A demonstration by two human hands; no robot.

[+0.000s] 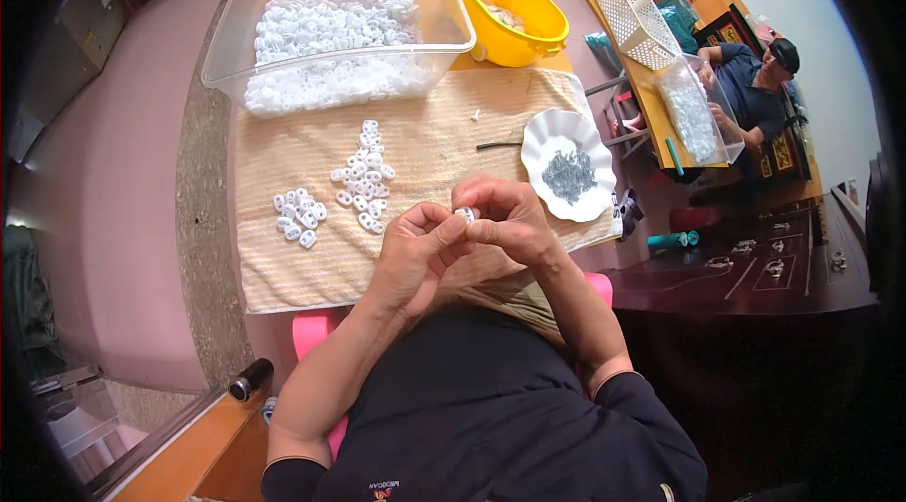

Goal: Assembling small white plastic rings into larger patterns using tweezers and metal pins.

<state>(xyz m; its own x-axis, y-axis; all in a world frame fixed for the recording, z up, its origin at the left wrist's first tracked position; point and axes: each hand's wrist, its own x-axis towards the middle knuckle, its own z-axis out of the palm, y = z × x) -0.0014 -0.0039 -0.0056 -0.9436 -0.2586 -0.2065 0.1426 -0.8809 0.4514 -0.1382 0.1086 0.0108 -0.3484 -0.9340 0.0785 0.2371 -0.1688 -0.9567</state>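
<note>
A small white plastic piece (465, 215) is pinched between the fingertips of my left hand (418, 245) and my right hand (510, 219), over the towel's near edge. Both hands are closed on it and partly cover it. Left of them lies a loose heap of white oval pieces with holes (360, 179). A smaller cluster of similar pieces (299, 216) sits farther left. To the right of my right hand stands a white scalloped dish (535, 137) holding many small dark grey bits (568, 176). A thin black rod (498, 145) rests beside the dish.
A clear plastic bin (335, 56) full of white pieces stands at the far left on the striped towel (283, 280). Beside it is a yellow tub (514, 49). At the right, another person (760, 87) sits by a table with a white perforated basket (637, 19).
</note>
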